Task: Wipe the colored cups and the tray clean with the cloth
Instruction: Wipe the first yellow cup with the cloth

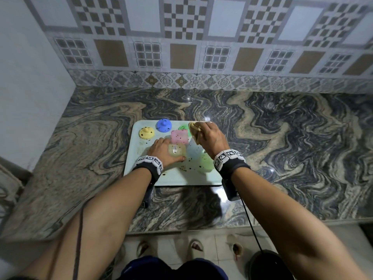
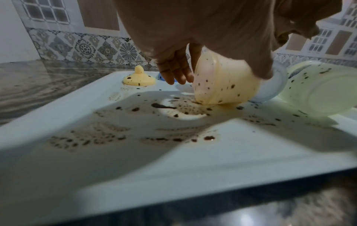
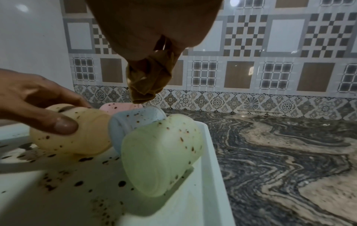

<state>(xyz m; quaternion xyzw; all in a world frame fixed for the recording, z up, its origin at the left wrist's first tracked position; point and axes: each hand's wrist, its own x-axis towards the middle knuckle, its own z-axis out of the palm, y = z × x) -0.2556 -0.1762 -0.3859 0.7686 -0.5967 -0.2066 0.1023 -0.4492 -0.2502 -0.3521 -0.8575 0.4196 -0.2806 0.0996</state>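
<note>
A pale blue tray spattered with dark spots lies on the counter. My left hand grips a yellow cup lying on its side; its fingers and thumb wrap the yellow cup. A pink cup, a light blue cup and a green cup lie beside it, all speckled. My right hand holds a bunched tan cloth above the tray's far right. The cloth hangs over the blue cup and the green cup.
Yellow, blue and green lids sit along the tray's far side. The tray rests on a marbled stone counter with a tiled wall behind and a white wall at left.
</note>
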